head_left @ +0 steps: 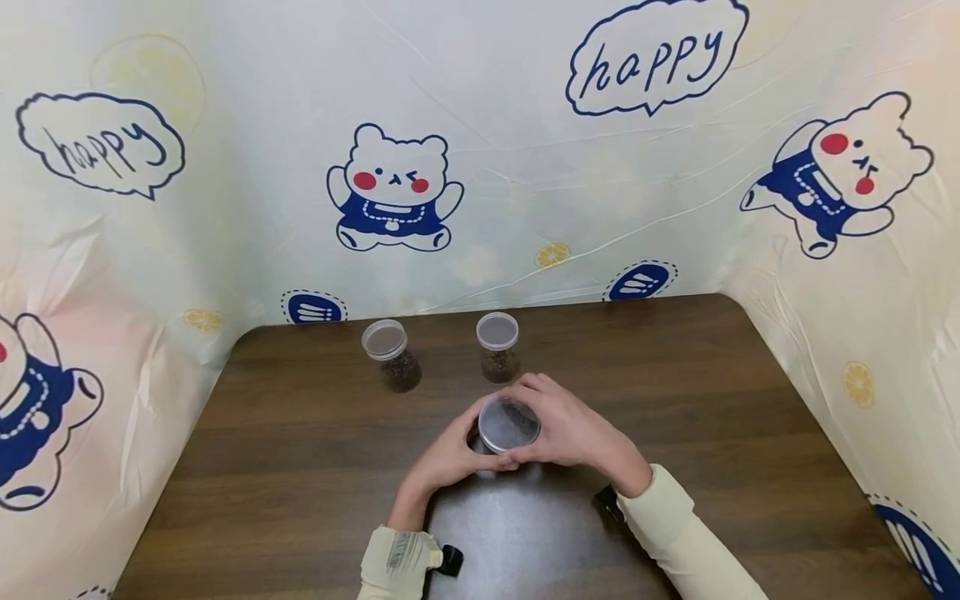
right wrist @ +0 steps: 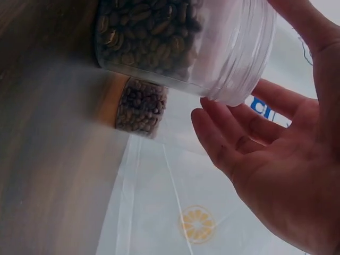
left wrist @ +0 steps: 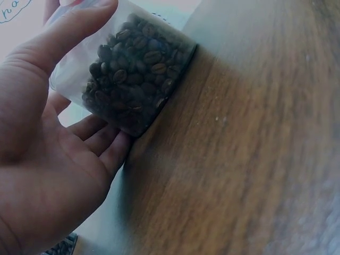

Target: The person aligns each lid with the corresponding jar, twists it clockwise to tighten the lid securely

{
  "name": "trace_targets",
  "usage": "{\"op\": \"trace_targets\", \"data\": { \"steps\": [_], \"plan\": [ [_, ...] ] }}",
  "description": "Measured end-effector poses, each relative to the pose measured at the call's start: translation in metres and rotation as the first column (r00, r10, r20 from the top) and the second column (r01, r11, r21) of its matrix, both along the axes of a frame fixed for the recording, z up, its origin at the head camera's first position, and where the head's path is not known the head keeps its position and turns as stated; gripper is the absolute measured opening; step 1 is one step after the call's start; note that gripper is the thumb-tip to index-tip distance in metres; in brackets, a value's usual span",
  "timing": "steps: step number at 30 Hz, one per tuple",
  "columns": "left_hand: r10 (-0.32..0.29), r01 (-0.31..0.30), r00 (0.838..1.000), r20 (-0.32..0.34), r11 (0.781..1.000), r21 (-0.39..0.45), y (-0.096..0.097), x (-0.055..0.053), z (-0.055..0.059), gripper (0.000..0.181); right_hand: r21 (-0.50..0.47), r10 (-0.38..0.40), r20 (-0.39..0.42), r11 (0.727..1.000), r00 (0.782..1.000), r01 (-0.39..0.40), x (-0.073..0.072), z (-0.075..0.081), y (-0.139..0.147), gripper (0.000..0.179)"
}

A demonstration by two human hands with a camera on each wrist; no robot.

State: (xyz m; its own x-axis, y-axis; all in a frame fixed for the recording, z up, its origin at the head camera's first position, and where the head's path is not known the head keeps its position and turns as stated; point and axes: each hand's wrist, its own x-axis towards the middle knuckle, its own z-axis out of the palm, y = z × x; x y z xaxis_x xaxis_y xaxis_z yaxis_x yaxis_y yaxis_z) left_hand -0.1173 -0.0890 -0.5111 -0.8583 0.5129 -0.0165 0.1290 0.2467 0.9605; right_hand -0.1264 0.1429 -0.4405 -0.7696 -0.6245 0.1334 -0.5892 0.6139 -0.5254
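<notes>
A clear plastic jar [head_left: 509, 427] of coffee beans stands on the table in front of me, its round lid facing up in the head view. My left hand [head_left: 447, 454] curls round its side, thumb across the near wall, as the left wrist view shows with the dark beans [left wrist: 135, 69] behind the plastic. From the other side, my right hand [head_left: 567, 427] holds the jar at its lid, thumb in front and fingers behind. In the right wrist view, fingertips [right wrist: 199, 117] are right at the ridged lid [right wrist: 247, 58]. The beans fill the lower part.
Two similar lidded jars stand farther back: one at left [head_left: 393, 358], one almost straight behind the held jar [head_left: 498, 350]. The brown wooden table [head_left: 300, 467] meets a printed sheet [head_left: 510, 192] at its back and sides.
</notes>
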Motion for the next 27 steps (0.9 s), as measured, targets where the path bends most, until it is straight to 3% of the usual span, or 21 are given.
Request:
{"op": "trace_targets", "data": {
  "steps": [5,9,12,17,20,24,27],
  "plan": [
    [0.003,-0.003,1.0,-0.015,1.0,0.006,0.0,0.0,-0.001,0.092,-0.007,-0.051,-0.048,0.999,0.998,0.051,0.002,-0.004,-0.003,0.082],
    [0.014,-0.014,1.0,-0.006,1.0,0.003,0.0,0.0,0.0,0.092,0.019,-0.129,-0.138,0.991,0.982,0.133,0.007,-0.01,-0.009,0.085],
    [0.021,-0.021,1.0,-0.001,1.0,0.0,0.001,0.0,0.0,0.094,0.053,-0.145,-0.166,0.986,0.975,0.155,0.01,-0.01,-0.01,0.089],
    [0.012,-0.012,1.0,-0.012,1.0,-0.003,0.001,0.0,0.0,0.094,0.025,-0.029,-0.051,0.999,0.998,0.031,0.01,-0.002,-0.001,0.096],
    [0.006,-0.006,1.0,-0.016,1.0,-0.006,0.002,0.0,-0.001,0.095,-0.016,0.061,0.016,0.998,0.998,-0.06,0.007,0.004,0.006,0.092],
    [0.012,-0.012,1.0,-0.018,1.0,0.002,0.002,0.0,-0.001,0.097,-0.011,0.123,0.017,0.992,0.992,-0.122,0.006,0.008,0.01,0.084],
    [0.016,-0.016,1.0,-0.019,1.0,0.002,0.002,0.001,-0.001,0.097,0.001,0.119,0.022,0.993,0.993,-0.119,0.006,0.008,0.01,0.08]
  ]
}}
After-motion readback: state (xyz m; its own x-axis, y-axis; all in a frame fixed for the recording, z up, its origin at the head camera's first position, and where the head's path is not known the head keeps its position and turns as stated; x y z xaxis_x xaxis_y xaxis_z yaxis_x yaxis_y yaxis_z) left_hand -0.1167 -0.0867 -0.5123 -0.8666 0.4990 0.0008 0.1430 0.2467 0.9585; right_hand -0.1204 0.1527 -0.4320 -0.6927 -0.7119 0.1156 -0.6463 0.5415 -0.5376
